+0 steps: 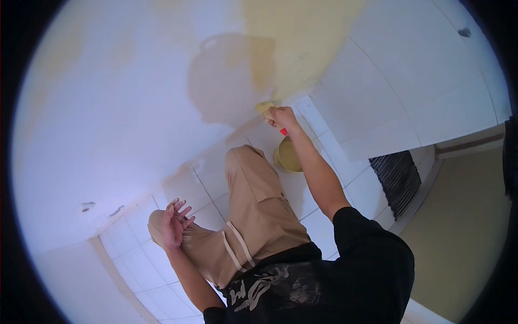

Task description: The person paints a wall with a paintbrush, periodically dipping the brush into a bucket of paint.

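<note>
My right hand [284, 117] grips a paintbrush [265, 107] with a red-tipped handle end. The brush head points at the lower part of the wall [133, 105], close to where yellow paint [299, 56] covers it; whether the bristles touch the wall I cannot tell. Below my right forearm a small bucket [288, 156] stands on the tiled floor, partly hidden by the arm; its inside looks yellowish. My left hand [176, 224] is empty, palm up with fingers apart, by my bent left knee.
White panels or large tiles [388, 81] form the surface at the right. A black ribbed mat [396, 182] lies on the white floor tiles [202, 190] near a doorway sill. The wall base runs diagonally past my knees, and another wall [77, 279] meets it at the lower left.
</note>
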Tool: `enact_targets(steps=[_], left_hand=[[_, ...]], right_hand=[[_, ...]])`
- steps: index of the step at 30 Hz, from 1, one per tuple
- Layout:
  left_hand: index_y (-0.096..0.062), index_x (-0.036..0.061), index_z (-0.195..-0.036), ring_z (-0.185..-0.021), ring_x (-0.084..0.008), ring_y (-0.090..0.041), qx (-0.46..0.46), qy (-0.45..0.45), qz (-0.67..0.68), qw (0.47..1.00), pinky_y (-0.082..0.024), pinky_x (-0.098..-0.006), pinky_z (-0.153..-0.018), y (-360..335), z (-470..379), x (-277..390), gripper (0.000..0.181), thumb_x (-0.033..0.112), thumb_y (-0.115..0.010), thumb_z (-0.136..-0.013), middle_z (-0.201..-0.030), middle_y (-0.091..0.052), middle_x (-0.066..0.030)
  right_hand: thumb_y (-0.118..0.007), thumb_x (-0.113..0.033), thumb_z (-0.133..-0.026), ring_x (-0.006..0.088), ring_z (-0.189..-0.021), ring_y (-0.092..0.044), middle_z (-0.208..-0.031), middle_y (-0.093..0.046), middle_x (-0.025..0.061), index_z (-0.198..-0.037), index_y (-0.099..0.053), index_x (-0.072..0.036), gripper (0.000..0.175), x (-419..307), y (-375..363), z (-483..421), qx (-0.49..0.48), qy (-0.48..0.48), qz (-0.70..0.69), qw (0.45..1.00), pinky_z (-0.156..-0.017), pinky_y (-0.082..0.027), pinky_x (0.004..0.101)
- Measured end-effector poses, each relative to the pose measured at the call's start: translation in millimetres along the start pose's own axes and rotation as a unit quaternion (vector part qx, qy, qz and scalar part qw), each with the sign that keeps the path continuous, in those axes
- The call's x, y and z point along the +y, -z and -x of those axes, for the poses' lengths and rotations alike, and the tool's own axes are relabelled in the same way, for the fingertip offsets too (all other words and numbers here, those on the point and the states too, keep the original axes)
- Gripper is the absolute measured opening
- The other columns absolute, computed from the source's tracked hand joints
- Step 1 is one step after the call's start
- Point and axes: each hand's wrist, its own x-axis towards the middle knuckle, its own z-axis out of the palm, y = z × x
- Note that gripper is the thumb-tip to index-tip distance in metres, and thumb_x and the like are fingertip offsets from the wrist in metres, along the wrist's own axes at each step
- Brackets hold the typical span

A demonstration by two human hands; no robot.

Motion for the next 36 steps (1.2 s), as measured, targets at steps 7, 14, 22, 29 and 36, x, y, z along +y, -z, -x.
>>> enact_targets(steps=[7,14,22,29,36], left_hand=[[-0.047,0.009,-0.13,-0.11,-0.0229,-0.058,0.013,-0.019,0.001,1.0,-0.053,-0.0418,-0.084,-0.4,5.1,-0.6,0.046,0.038,-0.052,-0.095,-0.124,-0.055,-0.0077],[-0.047,0.0082,-0.13,-0.107,-0.0227,-0.059,0.018,-0.013,0.006,1.0,-0.053,-0.0411,-0.083,-2.1,2.5,6.5,0.044,0.036,-0.051,-0.097,-0.122,-0.056,-0.008],[-0.047,0.0082,-0.131,-0.108,-0.0237,-0.059,0.021,-0.014,0.02,0.999,-0.055,-0.0419,-0.082,-4.2,4.5,5.3,0.044,0.036,-0.05,-0.097,-0.122,-0.055,-0.0088],[-0.046,0.0075,-0.132,-0.109,-0.0246,-0.059,0.018,-0.015,0.033,0.999,-0.056,-0.0413,-0.082,-5.5,11.3,5.6,0.045,0.035,-0.05,-0.097,-0.124,-0.055,-0.0102],[-0.046,0.0053,-0.132,-0.109,-0.0241,-0.059,0.016,-0.029,0.044,0.998,-0.056,-0.0401,-0.082,-8.1,20.5,10.8,0.041,0.03,-0.047,-0.098,-0.122,-0.056,-0.0097]], right_hand=[[-0.061,-0.015,-0.093,0.0143,-0.049,-0.052,-0.071,-0.062,0.0107,-0.084,-0.061,0.004,0.021,-110.7,-23.0,48.4,-0.006,0.11,-0.024,0.994,-0.042,-0.039,0.0276],[-0.058,-0.023,-0.096,0.011,-0.05,-0.05,-0.071,-0.059,0.0071,-0.089,-0.06,0.002,0.026,-216.3,-25.4,124.6,-0.02,0.254,-0.001,0.967,-0.043,-0.035,0.0239],[-0.06,-0.026,-0.096,0.0125,-0.046,-0.049,-0.069,-0.059,0.0066,-0.088,-0.059,-0.001,0.026,-143.7,-28.0,71.7,0.003,0.268,-0.024,0.963,-0.042,-0.036,0.0256],[-0.06,-0.021,-0.095,0.0132,-0.049,-0.05,-0.071,-0.059,0.0065,-0.09,-0.059,0.0,0.021,-6.1,-4.8,2.2,0.018,0.074,0.029,0.997,-0.043,-0.037,0.0264],[-0.058,-0.014,-0.094,0.016,-0.053,-0.053,-0.075,-0.06,0.0105,-0.093,-0.059,0.008,0.022,8.2,-3.7,-11.7,0.009,-0.023,0.082,0.996,-0.045,-0.041,0.0275]])
